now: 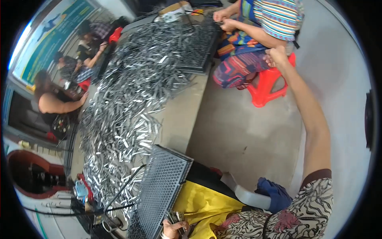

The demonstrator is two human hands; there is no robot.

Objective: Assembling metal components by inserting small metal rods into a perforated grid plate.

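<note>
My left hand [173, 229] is at the bottom edge, its fingers closed round several thin metal strips [175, 217], beside a grey perforated tray [165, 169]. This tray has rows of small holes and rests at the near edge of the table, next to the yellow cloth [203, 201] over my lap. Far off to the right, at the end of my outstretched arm, my right hand [277, 57] has its fingers curled in. Whatever it may hold is hidden. It is close to a red plastic stool [268, 89] on which a co-worker in a striped top sits.
A large heap of silvery metal strips [123, 107] covers much of the table [183, 109]. Another perforated tray [199, 47] stands by the co-worker's hands [227, 20]. A black cable [125, 187] crosses the near left. Several people sit along the far left side.
</note>
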